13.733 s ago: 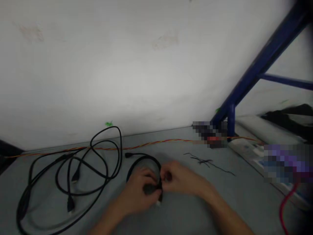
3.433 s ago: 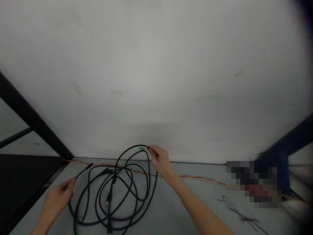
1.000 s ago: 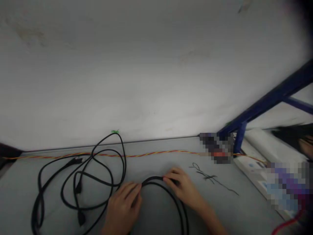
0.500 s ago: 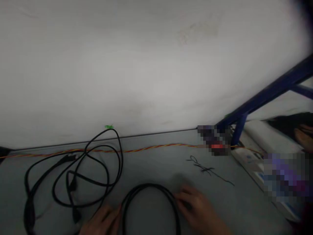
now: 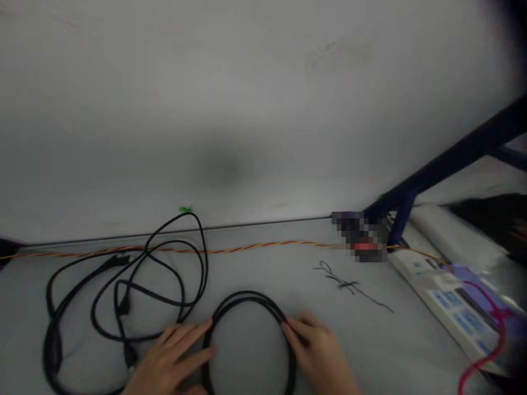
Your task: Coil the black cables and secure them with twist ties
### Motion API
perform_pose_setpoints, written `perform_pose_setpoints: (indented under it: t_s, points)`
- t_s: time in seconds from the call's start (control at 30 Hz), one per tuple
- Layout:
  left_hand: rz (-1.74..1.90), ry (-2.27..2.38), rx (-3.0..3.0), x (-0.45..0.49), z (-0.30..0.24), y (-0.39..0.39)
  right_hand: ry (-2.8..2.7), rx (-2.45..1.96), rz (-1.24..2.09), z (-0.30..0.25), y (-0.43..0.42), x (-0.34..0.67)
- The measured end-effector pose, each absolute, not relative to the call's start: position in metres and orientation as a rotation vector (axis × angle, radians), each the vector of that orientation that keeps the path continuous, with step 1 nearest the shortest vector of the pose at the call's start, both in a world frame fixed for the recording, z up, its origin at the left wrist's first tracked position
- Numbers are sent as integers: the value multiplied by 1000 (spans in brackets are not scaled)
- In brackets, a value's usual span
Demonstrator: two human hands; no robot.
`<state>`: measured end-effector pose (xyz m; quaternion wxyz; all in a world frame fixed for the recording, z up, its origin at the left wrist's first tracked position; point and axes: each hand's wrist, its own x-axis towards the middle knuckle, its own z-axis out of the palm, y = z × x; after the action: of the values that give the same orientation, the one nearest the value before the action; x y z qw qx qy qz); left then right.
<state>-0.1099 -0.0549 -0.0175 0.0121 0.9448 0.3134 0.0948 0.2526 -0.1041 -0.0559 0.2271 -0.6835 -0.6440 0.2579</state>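
Observation:
A black cable coil (image 5: 247,296) lies in round loops on the grey surface between my hands. My left hand (image 5: 173,356) is at its left side, fingers somewhat spread, with one fingertip against the outer edge and another reaching across the loops; its thumb is partly cut off by the frame. On the right side, my right hand (image 5: 317,345) pinches the coil between thumb and fingers. Left of my left hand lies a second, loosely looped black cable (image 5: 99,334) with dark plug ends (image 5: 124,304). Thin dark ties (image 5: 348,284) lie beyond my right hand.
A twisted red-yellow wire (image 5: 255,248) runs across the back, before a pale wall (image 5: 230,109). On the right stand a blue metal frame (image 5: 453,156) and a white panel with blue labels (image 5: 457,310), with a pink-red cord (image 5: 500,329) over it. A pixelated patch hides something near the frame.
The coil sits slightly higher in the view. My left hand has moved up and right, its fingers spreading over the coil's side. The right hand stays at the coil. A pink-red cord now shows at right.

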Motion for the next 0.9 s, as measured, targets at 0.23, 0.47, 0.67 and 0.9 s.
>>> perform_pose_setpoints:
  t_s: [0.23,0.47,0.67,0.9]
  points:
    - [697,1268,2858,-71,-43,-62,-1676,-2013,378,-50,-40,251]
    - [795,1396,2718,-25,-62,-86,-1521,-1639,581,-23,-25,260]
    - [685,1612,2734,28,-72,-103,-1254,-1684,903,-7,-75,268]
    - [685,1662,2670,62,-7,-25,-1632,-1783,1313,2,-129,257]
